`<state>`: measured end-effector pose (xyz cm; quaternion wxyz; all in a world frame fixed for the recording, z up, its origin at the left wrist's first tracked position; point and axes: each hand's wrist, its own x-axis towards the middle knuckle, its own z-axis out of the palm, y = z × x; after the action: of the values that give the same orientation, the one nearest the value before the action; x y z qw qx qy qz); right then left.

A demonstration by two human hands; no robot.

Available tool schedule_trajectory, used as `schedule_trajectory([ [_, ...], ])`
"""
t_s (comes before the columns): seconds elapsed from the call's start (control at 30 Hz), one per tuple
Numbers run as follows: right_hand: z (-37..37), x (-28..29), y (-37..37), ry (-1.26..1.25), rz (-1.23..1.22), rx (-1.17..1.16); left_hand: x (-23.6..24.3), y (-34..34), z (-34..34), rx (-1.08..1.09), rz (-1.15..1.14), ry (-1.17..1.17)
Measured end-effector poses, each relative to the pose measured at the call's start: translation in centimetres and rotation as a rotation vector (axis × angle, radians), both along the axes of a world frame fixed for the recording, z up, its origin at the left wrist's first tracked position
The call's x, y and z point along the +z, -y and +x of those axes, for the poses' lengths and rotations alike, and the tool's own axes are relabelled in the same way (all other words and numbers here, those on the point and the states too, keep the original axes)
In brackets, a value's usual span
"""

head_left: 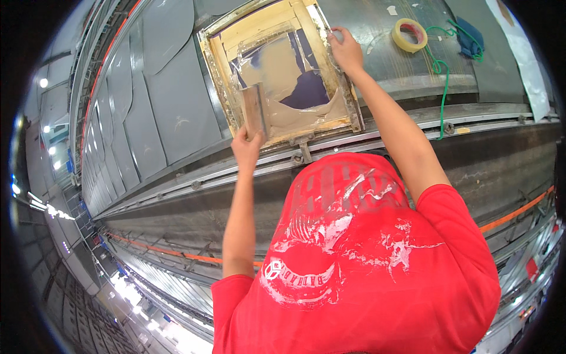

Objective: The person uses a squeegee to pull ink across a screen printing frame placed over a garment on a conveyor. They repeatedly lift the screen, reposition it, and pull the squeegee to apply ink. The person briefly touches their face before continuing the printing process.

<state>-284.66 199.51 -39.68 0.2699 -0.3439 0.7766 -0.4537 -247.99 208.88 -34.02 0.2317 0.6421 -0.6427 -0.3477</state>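
Observation:
A screen-printing frame [221,88] lies on the long grey table, its mesh [303,88] showing dark purple with beige paste and clear or shiny tape about it. My left hand [247,144] grips a flat wood-and-metal squeegee [253,106], held upright along the left part of the mesh, near the frame's lower edge. My right hand [345,50] holds the frame's right side near its upper corner, with the fingers curled at the edge. The arms come from red short sleeves; the red shirt [377,265], smeared with pale marks, fills the lower middle of the view.
A roll of yellow tape [400,35], a tangled green cord [445,82] and a blue cloth [470,38] lie to the right. Grey panels [165,106] cover the table on the left. A metal rail [194,184] with clamps runs along the table's near edge, with orange bars beyond it.

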Motion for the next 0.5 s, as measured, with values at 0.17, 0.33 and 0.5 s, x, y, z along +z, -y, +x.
schedule_trajectory([
  [0.17, -0.5, 0.5, 0.3, 0.000, 0.012, 0.014, -2.6, 0.2, -10.2, 0.199, 0.050, -0.353],
  [0.33, -0.4, 0.0, 0.2, -0.017, -0.008, 0.029, -2.1, 0.8, -18.1, 0.208, 0.121, -0.576],
  [0.5, -0.6, -0.4, 0.4, -0.015, -0.048, 0.030, -4.4, -1.2, -16.6, 0.021, 0.229, -0.583],
])
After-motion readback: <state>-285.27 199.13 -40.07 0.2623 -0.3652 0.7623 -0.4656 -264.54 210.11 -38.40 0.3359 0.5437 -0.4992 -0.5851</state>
